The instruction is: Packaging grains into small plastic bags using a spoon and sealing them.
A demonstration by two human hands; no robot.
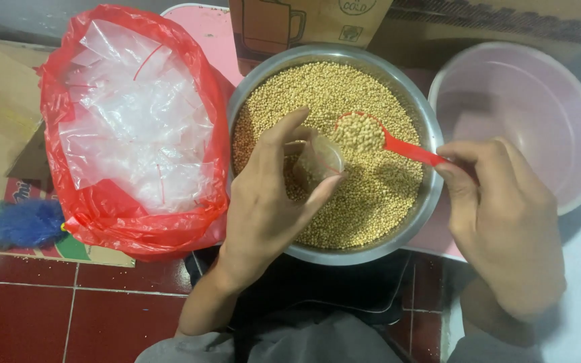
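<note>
A round metal basin (pixel 422 114) full of small tan beans sits in the middle. My left hand (pixel 263 202) hovers over it and holds a small clear plastic bag (pixel 319 160) open between thumb and fingers. My right hand (pixel 499 215) grips the handle of a red plastic spoon (pixel 405 148). The spoon's bowl, heaped with beans, is right beside the bag's mouth, above the beans in the basin.
A red plastic bag (pixel 102 222) stuffed with clear small bags lies at the left. An empty pink basin (pixel 579 121) stands at the right. Cardboard boxes (pixel 304 23) line the back, another box and a blue duster (pixel 28 223) lie far left. Red floor tiles are below.
</note>
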